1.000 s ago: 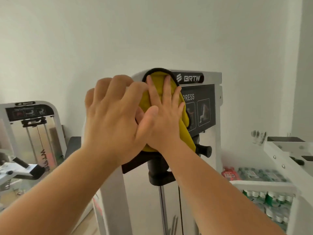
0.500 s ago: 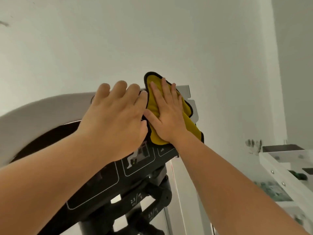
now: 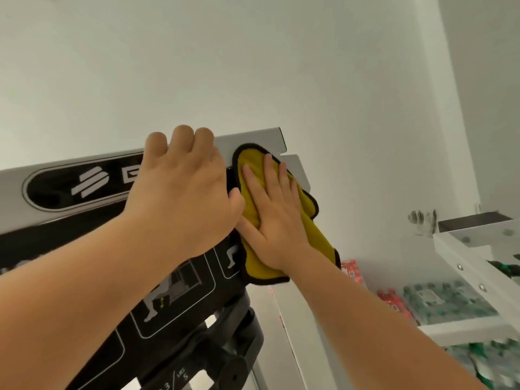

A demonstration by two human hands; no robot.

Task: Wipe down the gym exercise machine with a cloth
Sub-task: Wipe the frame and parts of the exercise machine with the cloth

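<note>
The cloth [image 3: 305, 201] was mustard yellow with a black hem. The machine frame [image 3: 247, 137] was pale grey, its badge [image 3: 70, 187] black with white stripes (white-rimmed too), its panel [image 3: 168, 311] black with white-outlined figures. Bottles [image 3: 439, 302] showed green, packs [image 3: 394, 302] red.

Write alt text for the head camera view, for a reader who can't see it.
A person's right hand presses a yellow, black-edged cloth flat against the top corner of a white gym machine, while the left hand beside it curls over the machine's top edge. Packs of bottles sit on white shelving at the right.
</note>
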